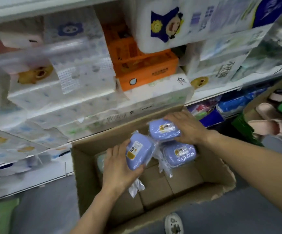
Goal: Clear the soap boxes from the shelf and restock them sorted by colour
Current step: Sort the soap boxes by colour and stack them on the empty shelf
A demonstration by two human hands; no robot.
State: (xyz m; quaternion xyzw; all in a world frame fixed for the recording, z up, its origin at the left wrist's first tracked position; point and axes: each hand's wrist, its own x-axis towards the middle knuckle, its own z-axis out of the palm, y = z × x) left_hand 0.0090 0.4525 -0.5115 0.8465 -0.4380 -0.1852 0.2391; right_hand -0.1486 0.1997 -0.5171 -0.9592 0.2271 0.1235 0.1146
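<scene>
Head view: both hands are working inside an open carton (217, 168) on the floor, w/ shelves of tissue packs (61, 92) behind it.

Left hand (118, 168) is grasping a blue soap box (139, 152) in clear wrap, thumb on its near end, fingers behind it. Right hand (187, 129) is gripping a 2nd blue box (164, 130), fingers curled over the far edge, thumb under the near side. A 3rd blue box (179, 154) is lying in the carton just below the right hand. A pale green box (100, 162) is peeking out behind the left hand, mostly hidden.

Risks, as I judge them: the wrap is slick and loose, so a box could be slipping out of either grip while lifting. The wrap tail (136, 186) hanging under the left box could be snagging on the carton. The green one is sitting among blues, so colours could be getting mixed if grabbed blind.

Axis: left box is tilting, long axis running near-to-far, label facing up and right. Right box is lying flatter, long axis left-right, label up. 3rd box roughly left-right too.
</scene>
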